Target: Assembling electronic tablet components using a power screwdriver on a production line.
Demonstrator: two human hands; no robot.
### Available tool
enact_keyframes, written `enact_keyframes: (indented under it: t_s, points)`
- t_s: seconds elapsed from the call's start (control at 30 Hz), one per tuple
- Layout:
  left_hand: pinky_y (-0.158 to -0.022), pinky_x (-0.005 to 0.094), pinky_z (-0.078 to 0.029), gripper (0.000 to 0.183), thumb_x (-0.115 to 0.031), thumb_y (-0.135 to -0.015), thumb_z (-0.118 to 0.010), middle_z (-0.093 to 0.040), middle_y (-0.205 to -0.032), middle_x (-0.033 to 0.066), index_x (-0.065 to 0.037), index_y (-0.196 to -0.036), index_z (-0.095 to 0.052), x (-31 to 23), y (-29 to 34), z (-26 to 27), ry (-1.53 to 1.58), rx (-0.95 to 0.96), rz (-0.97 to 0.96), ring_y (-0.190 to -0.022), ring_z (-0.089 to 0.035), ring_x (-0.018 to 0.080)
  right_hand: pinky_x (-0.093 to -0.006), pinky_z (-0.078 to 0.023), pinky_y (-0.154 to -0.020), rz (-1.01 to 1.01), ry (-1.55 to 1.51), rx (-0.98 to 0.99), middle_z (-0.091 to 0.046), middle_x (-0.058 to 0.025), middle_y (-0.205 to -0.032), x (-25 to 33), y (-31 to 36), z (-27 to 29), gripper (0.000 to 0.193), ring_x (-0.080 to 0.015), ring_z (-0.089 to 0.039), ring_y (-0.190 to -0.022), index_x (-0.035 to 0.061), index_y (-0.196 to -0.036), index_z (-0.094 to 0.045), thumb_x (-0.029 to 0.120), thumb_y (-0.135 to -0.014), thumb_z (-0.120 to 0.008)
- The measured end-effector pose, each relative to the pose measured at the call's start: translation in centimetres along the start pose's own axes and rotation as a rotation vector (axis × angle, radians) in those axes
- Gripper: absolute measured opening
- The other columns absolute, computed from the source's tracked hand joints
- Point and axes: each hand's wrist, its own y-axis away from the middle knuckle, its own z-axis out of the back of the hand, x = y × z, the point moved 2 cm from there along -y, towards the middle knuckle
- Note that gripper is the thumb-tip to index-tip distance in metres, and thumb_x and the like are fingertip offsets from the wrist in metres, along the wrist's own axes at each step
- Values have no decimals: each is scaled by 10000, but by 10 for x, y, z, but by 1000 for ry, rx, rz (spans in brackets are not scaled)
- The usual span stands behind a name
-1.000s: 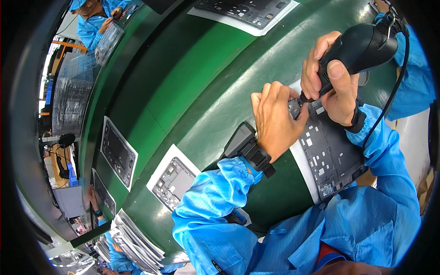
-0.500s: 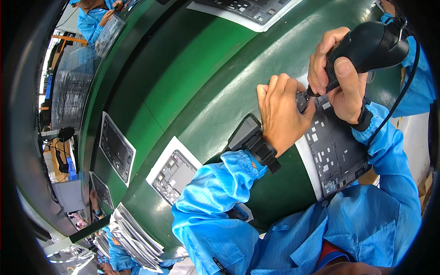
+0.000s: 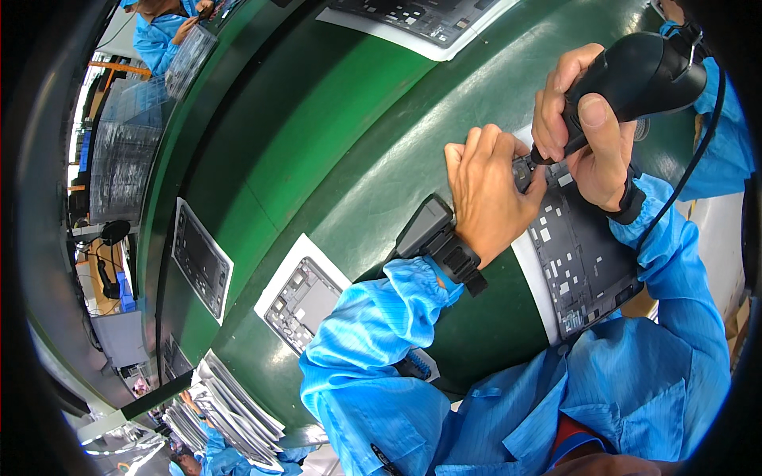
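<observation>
My right hand (image 3: pixel 591 131) is wrapped around a black electric screwdriver (image 3: pixel 647 75), whose tip points down to the top corner of an open tablet housing (image 3: pixel 587 254). My left hand (image 3: pixel 494 190) is closed over that same corner, its thumb and fingers about a small dark part (image 3: pixel 522 172) beside the screwdriver tip. Its fingertips are partly hidden. Dark grey, with many small white patches, the housing lies on a white sheet (image 3: pixel 533 287) in front of me. The screw point itself cannot be made out.
More tablet housings on white sheets lie on the green surface, one (image 3: pixel 305 300) left of my forearm, others at the far left (image 3: pixel 202 258) and top (image 3: pixel 429 20). A stack of white sheets (image 3: pixel 234 412) stands lower left. A black cable (image 3: pixel 698 151) hangs from the screwdriver. Co-workers sit nearby.
The housing at the top and the one at far left have shifted slightly toward the lower left. A co-worker's hand at lower left has moved away from a housing. My hands hold nearly still.
</observation>
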Motion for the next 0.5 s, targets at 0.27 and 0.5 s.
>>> enact_keyframes:
  t_s: [0.27, 0.5]
  points:
    - [-761, 387, -325, 259, -146, -717, -821, -569, -844, 38, -97, -854, -606, 0, 0, 0, -3, 8, -1, -847, -559, 244, -237, -398, -487, 34, 39, 12, -473, -39, -680, 0, 0, -2, 430, -92, -439, -517, 19, -1152, -428, 429, -1061, -521]
    - [-812, 405, -334, 278, -130, -721, -807, -570, -920, 73, -74, -906, -607, -2, 2, 2, -17, 82, 34, -935, -559, 278, -238, -394, -488, 54, 71, 18, -479, -38, -675, 0, 3, -6, 453, -92, -433, -519, 9, -1149, -427, 439, -1055, -530]
